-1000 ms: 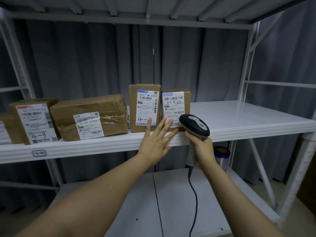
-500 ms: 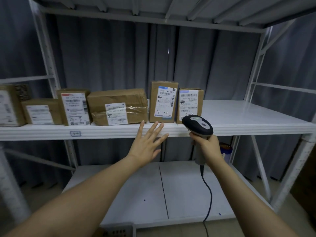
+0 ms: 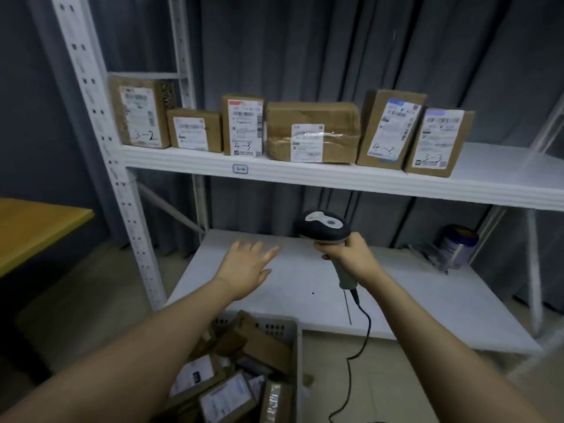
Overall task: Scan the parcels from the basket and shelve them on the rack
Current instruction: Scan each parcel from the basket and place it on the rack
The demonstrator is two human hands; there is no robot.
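Observation:
Several brown cardboard parcels with white labels stand in a row on the white rack's middle shelf [image 3: 305, 175]; the two rightmost are a tall parcel [image 3: 389, 129] and a shorter one [image 3: 436, 143]. My right hand [image 3: 351, 254] grips a corded barcode scanner [image 3: 323, 228] in front of the lower shelf. My left hand [image 3: 247, 268] hovers with fingers spread, holding nothing, above the lower shelf [image 3: 412, 300]. A grey basket [image 3: 283, 328] with several labelled parcels [image 3: 225, 395] sits on the floor at the bottom, partly hidden by my left arm.
A wooden table [image 3: 33, 227] juts in at the left. A metal can [image 3: 459, 247] stands at the back right of the lower shelf. The scanner's black cable [image 3: 363, 346] hangs down beside the basket. Grey curtains hang behind the rack.
My left hand has drawn back from the shelved parcels and dropped lower. The view has tilted down and left, bringing the basket and the table into sight. The scanner stays in my right hand.

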